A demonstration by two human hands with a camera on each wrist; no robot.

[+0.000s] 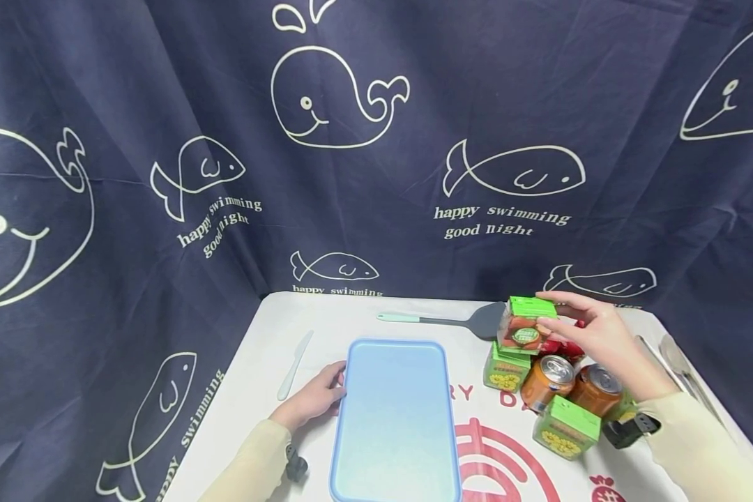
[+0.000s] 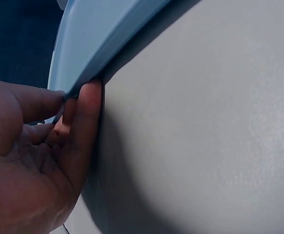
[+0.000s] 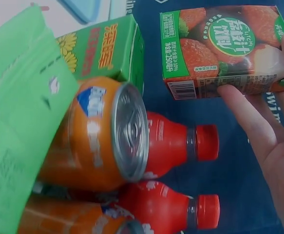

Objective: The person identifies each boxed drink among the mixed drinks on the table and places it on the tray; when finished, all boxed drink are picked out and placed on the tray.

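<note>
My left hand (image 1: 314,397) pinches the left rim of a light blue tray (image 1: 394,418); in the left wrist view, thumb and fingertips meet at the tray's edge. On the right, my right hand (image 1: 592,333) grips a lychee juice carton (image 1: 524,329) with a green top and red fruit pictures. The right wrist view shows this carton (image 3: 219,48) between thumb and fingers. Below it in the head view stands a green drink carton (image 1: 505,371) with yellow flowers. Beside that are two orange soda cans (image 1: 547,383), and two red bottles (image 3: 173,146) behind them.
Another green flower carton (image 1: 566,427) stands in front of the cans. A spatula (image 1: 454,321) lies at the back, a pale knife (image 1: 296,364) at left, and a spoon (image 1: 676,355) with other cutlery at the right edge. A dark whale-print curtain (image 1: 351,209) hangs behind the table.
</note>
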